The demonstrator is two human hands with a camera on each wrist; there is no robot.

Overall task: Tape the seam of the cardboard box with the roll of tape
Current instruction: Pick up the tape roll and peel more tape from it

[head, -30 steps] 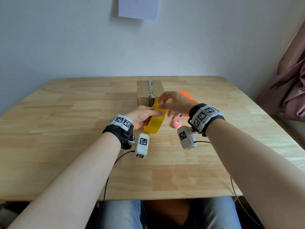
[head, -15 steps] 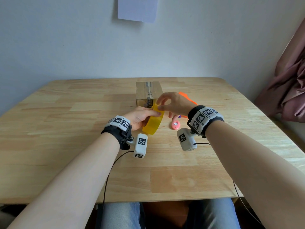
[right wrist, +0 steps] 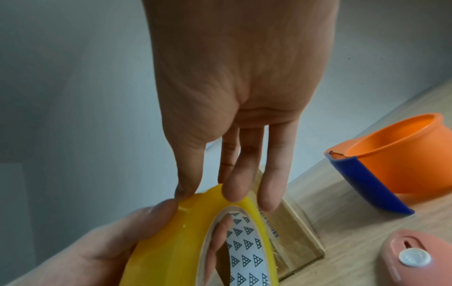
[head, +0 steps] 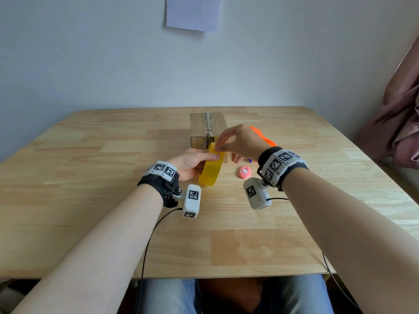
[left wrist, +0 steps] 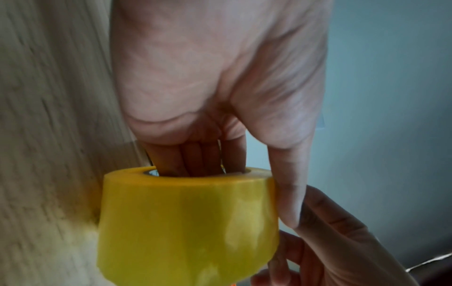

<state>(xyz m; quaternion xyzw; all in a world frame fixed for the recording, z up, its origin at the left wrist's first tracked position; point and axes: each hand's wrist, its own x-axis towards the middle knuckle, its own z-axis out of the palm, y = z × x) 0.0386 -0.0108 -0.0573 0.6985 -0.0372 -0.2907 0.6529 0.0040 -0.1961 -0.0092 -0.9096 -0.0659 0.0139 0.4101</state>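
Gripping the roll of tape (head: 209,167) from the inside, the left hand (head: 189,164) has its fingers pushed down through the core while the thumb lies flat along the yellow outer face, as the left wrist view shows at its centre. Over on the right, the right hand (head: 241,142) comes in from above and pinches at the top edge of the roll, thumb and forefinger pressed together on the yellow surface, the other fingers hanging straight down past the rim; whether a loose end of tape sits between those fingertips cannot be told. The roll stands on edge in the middle of the head view, lifted just off the wooden table (head: 90,200). Right behind it, a little above frame centre, sits the cardboard box (head: 205,130), closed, with a strip of clear tape and a printed label running down its top and front. Behind the right wrist an orange tape dispenser (right wrist: 401,154) with a blue edge rests on the table, seen clearly at the right side of the right wrist view, and a small pink cutter (head: 244,172) lies flat on the wood just right of the roll. Up on the wall, top centre, hangs a sheet of paper (head: 193,12).
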